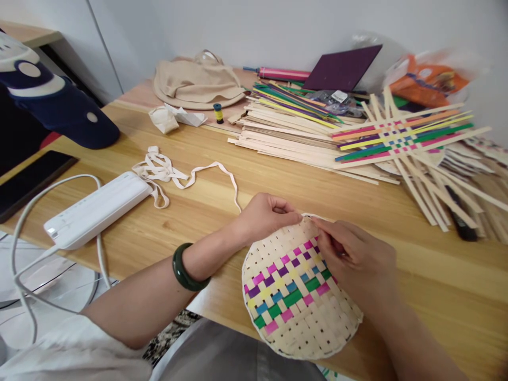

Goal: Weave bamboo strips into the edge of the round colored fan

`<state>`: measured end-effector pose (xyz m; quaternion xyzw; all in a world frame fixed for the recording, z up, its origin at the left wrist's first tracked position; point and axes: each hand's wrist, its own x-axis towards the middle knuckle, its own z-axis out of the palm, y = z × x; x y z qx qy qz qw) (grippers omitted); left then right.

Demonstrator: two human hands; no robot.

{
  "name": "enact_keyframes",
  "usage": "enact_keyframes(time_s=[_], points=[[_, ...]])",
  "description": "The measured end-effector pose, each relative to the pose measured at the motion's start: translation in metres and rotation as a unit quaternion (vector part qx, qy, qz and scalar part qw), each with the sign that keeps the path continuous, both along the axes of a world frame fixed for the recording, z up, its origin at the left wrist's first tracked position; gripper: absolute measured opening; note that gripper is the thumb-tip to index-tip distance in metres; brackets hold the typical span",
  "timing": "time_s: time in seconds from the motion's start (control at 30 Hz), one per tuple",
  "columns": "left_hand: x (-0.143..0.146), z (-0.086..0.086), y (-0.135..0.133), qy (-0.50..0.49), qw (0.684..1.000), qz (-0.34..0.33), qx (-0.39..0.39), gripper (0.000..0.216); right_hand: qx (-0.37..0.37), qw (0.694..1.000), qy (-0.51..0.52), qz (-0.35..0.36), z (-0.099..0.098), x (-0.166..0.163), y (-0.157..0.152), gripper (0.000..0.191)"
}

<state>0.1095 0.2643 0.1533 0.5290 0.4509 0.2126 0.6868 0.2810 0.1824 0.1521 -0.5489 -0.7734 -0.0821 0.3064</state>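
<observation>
A round woven fan of pale strips, crossed by pink, purple, yellow, blue and green bands, leans at the table's front edge. White binding runs around its rim. My left hand pinches the top rim, its fingers closed. Close beside it, my right hand has thumb and fingers pressed together at the upper right rim; anything small between them is hidden. A white fabric tape trails from a loose pile on the table to behind my left wrist, which wears a dark green bangle.
A white power strip with its cable and a dark phone lie at left, near a navy bottle-like object. Flat pale strips, a half-woven piece, a thread spool and a beige bag occupy the back.
</observation>
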Motion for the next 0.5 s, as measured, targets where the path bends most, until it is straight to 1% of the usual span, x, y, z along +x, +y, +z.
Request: enact_keyframes(time_s=[0.2,0.27,0.37,0.43,0.5], points=[[0.001,0.0,-0.003,0.015,0.998,-0.019,0.052,0.014,-0.03,0.999,0.012,0.007,0.004,0.002,0.0,0.012],[0.001,-0.002,-0.004,0.015,0.996,-0.028,0.078,0.014,-0.05,0.999,0.015,0.009,0.008,0.004,-0.001,0.012],[0.002,-0.005,-0.007,0.018,0.991,-0.041,0.125,0.012,-0.1,0.995,0.016,0.013,0.014,0.008,-0.003,0.012],[0.002,-0.007,-0.009,0.026,0.987,-0.052,0.151,0.013,-0.124,0.992,0.006,0.024,0.017,0.011,-0.004,0.012],[0.003,-0.01,-0.011,0.04,0.982,-0.061,0.173,0.014,-0.134,0.99,-0.02,0.033,0.02,0.012,-0.005,0.013]])
